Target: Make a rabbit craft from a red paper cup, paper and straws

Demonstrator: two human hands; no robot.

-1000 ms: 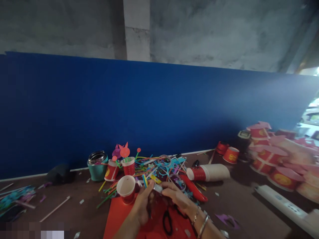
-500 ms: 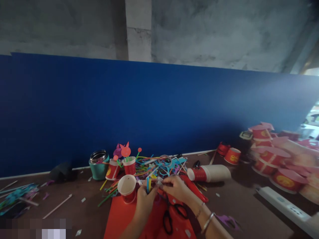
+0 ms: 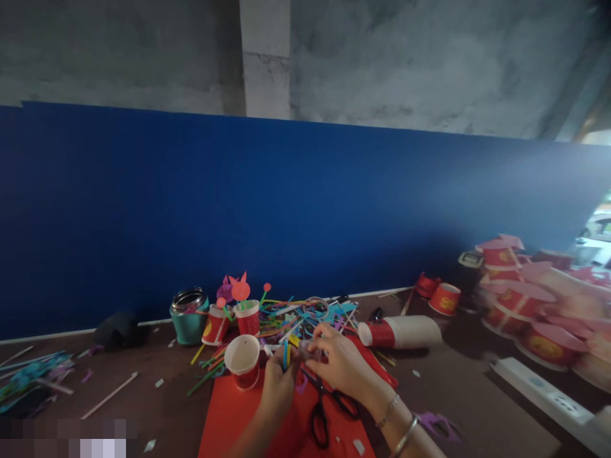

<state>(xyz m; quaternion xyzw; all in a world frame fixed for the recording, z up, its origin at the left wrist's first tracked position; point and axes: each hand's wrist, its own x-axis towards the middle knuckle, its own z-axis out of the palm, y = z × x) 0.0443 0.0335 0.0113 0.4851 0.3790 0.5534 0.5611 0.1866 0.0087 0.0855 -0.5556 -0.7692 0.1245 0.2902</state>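
Note:
My left hand (image 3: pixel 277 385) is closed on narrow blue and yellow strips (image 3: pixel 286 354), which stick up between thumb and fingers. Just right of it, my right hand (image 3: pixel 342 366) has its fingers curled around a small translucent, whitish thing (image 3: pixel 310 350), too blurred to name. Below both hands, black-handled scissors (image 3: pixel 321 407) lie on a red sheet (image 3: pixel 238 420). Left of my left hand, a paper cup (image 3: pixel 243 359) stands upright on the sheet's far edge. Purple scraps (image 3: pixel 301 381) show under my hands.
Behind lie many coloured strips (image 3: pixel 281 318), cups with paper figures (image 3: pixel 248 316) and a teal flask (image 3: pixel 189 318). Stacked paper cups (image 3: pixel 405 332) lie on their side to the right. Farther right are a power strip (image 3: pixel 544 391) and several decorated red cups (image 3: pixel 518 305).
My right hand's fingers have risen and bent from a flatter pinch, and its wrist has shifted slightly down and right. My left hand still grips the strips, which have moved slightly right.

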